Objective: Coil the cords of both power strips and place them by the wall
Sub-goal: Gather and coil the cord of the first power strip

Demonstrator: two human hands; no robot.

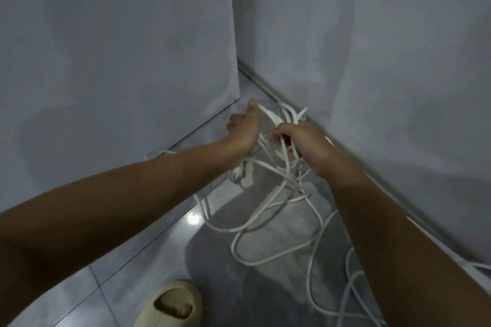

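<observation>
Cords, white and tangled, fill the corner where we are working. They are hemmed in by a pale wall on the right, with its baseboard running along the bottom, and by a tall glossy white panel on the left. These two leave only a narrow wedge of grey tiled floor between them. Near the bottom edge we see a beige slipper with toes showing through its opening, well apart from the tangle. Both our forearms reach forward into the wedge and cover part of the floor. Our right hand has its fingers curled round a bunch of loops held up off the floor, close to the wall. Our left hand is just beside it with fingers curled and thumb raised. A strand runs from that thumb across to the right hand. A plug dangles just under the left wrist. From the held bunch, slack loops drop to the tiles and sprawl beneath and between our arms. More strands trail toward the lower right along the wall. We cannot make out the strip bodies themselves.
</observation>
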